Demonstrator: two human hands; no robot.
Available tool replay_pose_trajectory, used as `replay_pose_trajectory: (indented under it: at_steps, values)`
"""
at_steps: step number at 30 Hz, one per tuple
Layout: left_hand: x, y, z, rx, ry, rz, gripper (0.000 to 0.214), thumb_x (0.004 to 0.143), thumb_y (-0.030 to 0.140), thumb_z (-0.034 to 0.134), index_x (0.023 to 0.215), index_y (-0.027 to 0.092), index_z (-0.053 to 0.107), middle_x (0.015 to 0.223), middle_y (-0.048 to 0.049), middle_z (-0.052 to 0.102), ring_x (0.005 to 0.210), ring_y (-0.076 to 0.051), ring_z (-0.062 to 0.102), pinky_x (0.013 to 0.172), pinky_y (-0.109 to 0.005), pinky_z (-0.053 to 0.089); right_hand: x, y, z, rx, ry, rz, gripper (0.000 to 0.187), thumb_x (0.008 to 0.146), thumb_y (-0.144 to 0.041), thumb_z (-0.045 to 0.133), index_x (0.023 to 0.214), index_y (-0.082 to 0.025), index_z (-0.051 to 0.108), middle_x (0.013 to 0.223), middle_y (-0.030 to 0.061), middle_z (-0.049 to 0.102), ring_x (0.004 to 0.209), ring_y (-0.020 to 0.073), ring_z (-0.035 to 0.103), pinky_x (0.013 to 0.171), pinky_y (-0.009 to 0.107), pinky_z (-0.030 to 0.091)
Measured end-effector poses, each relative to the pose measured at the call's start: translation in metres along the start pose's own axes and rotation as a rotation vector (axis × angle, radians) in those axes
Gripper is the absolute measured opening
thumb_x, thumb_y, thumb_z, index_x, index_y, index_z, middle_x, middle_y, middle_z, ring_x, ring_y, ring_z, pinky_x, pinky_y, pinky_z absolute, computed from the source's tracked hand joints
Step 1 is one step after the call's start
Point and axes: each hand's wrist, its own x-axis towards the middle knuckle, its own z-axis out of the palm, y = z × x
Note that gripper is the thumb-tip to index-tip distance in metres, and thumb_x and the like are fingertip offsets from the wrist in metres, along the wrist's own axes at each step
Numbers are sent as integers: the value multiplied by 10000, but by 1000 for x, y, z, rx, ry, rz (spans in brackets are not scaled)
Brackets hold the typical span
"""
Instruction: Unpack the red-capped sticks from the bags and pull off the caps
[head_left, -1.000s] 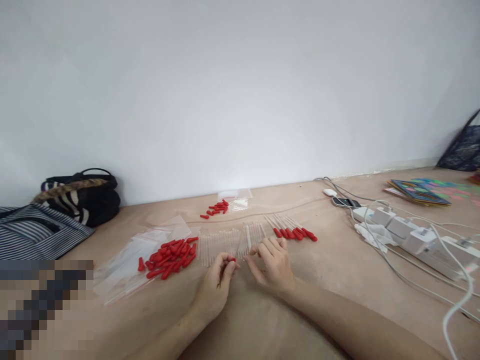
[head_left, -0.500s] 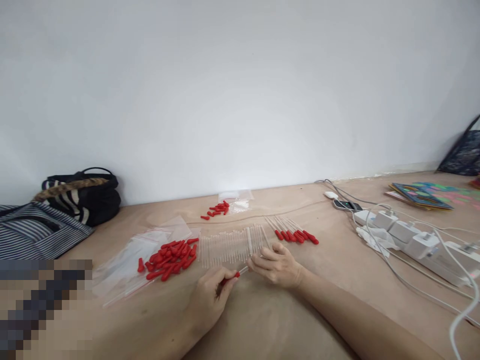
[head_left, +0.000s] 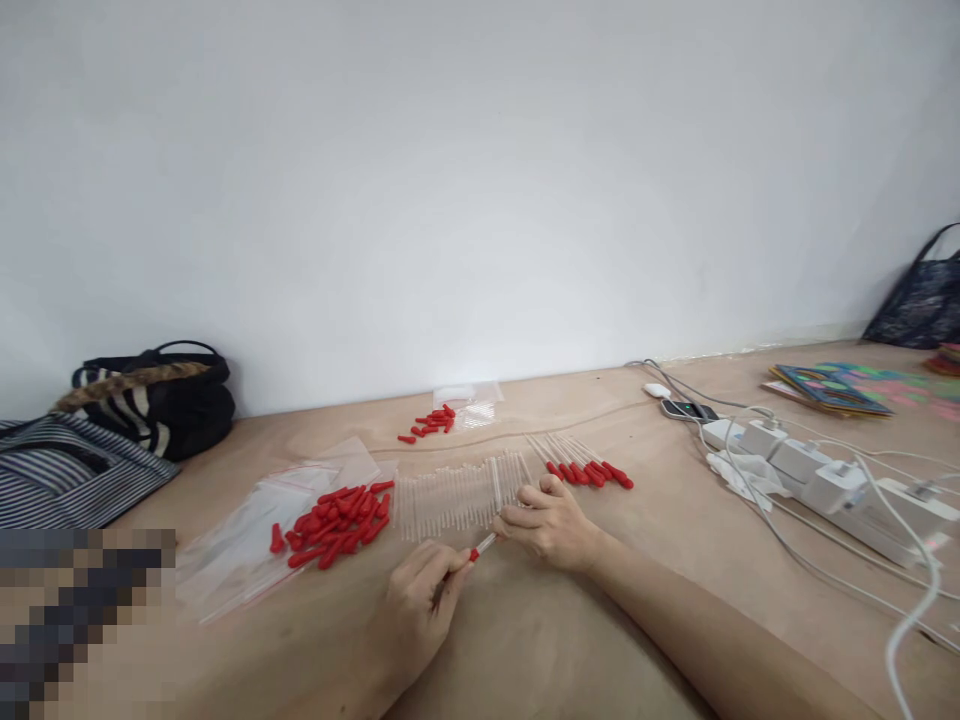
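My left hand (head_left: 421,592) is closed around a red rubber bulb (head_left: 474,555), of which only the mouth end shows past the fingertips. A thin clear tube (head_left: 487,543) meets that mouth, its other end pinched in my right hand (head_left: 546,522); how deep it sits in the bulb I cannot tell. Just beyond my hands lies a row of similar clear tubes (head_left: 446,498), side by side. To its left is a heap of red bulbs (head_left: 341,522). Several droppers (head_left: 596,472), tubes with red bulbs on their ends, lie to the right.
Clear zip bags (head_left: 251,535) spread under and left of the heap. A smaller group of red bulbs (head_left: 427,427) lies near the wall beside another clear bag (head_left: 476,405). At right are a power strip (head_left: 862,520) with chargers and looping white cables. Bags (head_left: 161,400) stand at left.
The view has turned slightly, so things appear a little further left. Less of the red bulb shows in my left hand. The tube and bulb stay end to end between both hands.
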Motion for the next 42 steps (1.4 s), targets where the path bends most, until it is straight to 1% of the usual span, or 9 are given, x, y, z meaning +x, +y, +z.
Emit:
replay_pose_trajectory:
  at_steps: [6, 10, 14, 15, 17, 19, 21, 29, 42]
  values:
    - [8, 0, -6, 112, 73, 189, 203, 854, 85, 404, 817, 179, 581, 656, -14, 621, 621, -122, 593, 604, -220, 493, 11, 3, -3, 66, -46, 84, 184, 883, -240, 450, 764, -246, 590, 586, -47, 540, 649, 110, 391, 599, 306, 156]
    - [2, -6, -14, 233, 59, 330, 282, 876, 81, 370, 995, 186, 603, 743, -36, 660, 705, -146, 622, 680, -246, 509, 20, 2, -6, 166, -105, 109, 229, 880, -295, 455, 708, -242, 597, 579, -37, 556, 647, 114, 385, 611, 302, 171]
    - [-16, -20, -25, 264, 102, 310, 311, 895, 109, 350, 1056, 207, 598, 838, -52, 676, 835, -177, 625, 782, -299, 492, 14, 18, -12, 309, -190, 188, 300, 886, -315, 421, 673, -231, 615, 593, -20, 579, 663, 122, 418, 635, 290, 218]
    - [-20, -24, -29, 254, 130, 294, 308, 891, 104, 356, 1031, 212, 609, 826, -45, 676, 827, -171, 626, 781, -290, 492, 11, 26, -13, 335, -204, 268, 315, 887, -317, 409, 676, -228, 625, 608, -13, 588, 673, 126, 438, 643, 283, 239]
    - [-22, -29, -36, 213, 153, 250, 258, 870, 104, 409, 946, 216, 628, 762, -23, 670, 748, -145, 626, 727, -247, 500, 6, 42, -14, 371, -205, 601, 306, 879, -322, 405, 738, -218, 655, 707, 11, 624, 713, 138, 490, 666, 270, 293]
    - [-20, -32, -40, 173, 140, 171, 172, 839, 127, 482, 875, 211, 628, 705, -4, 656, 669, -128, 609, 651, -216, 500, 5, 54, -10, 381, -293, 943, 304, 861, -299, 411, 724, -205, 665, 720, 18, 632, 705, 137, 532, 632, 243, 334]
    - [-16, -32, -40, 159, 128, 81, 115, 816, 165, 528, 869, 202, 623, 688, -1, 649, 644, -129, 594, 610, -212, 495, 9, 60, 0, 371, -374, 1084, 307, 835, -265, 420, 662, -183, 660, 626, 14, 619, 607, 128, 543, 562, 226, 339]
    - [-22, -34, -41, 191, 126, -100, 174, 823, 248, 479, 899, 189, 624, 735, -23, 654, 664, -134, 613, 615, -214, 514, 28, 47, 37, 289, -585, 1199, 180, 705, -112, 502, 577, -142, 625, 574, 62, 627, 515, 126, 543, 469, 216, 298]
    - [-17, -60, -68, 101, 184, -639, 301, 687, 427, 526, 856, 198, 625, 779, -22, 702, 653, -176, 654, 603, -251, 547, 27, 45, 38, 254, -713, 1191, 154, 739, -174, 508, 757, -133, 655, 779, 111, 675, 721, 175, 612, 559, 217, 356]
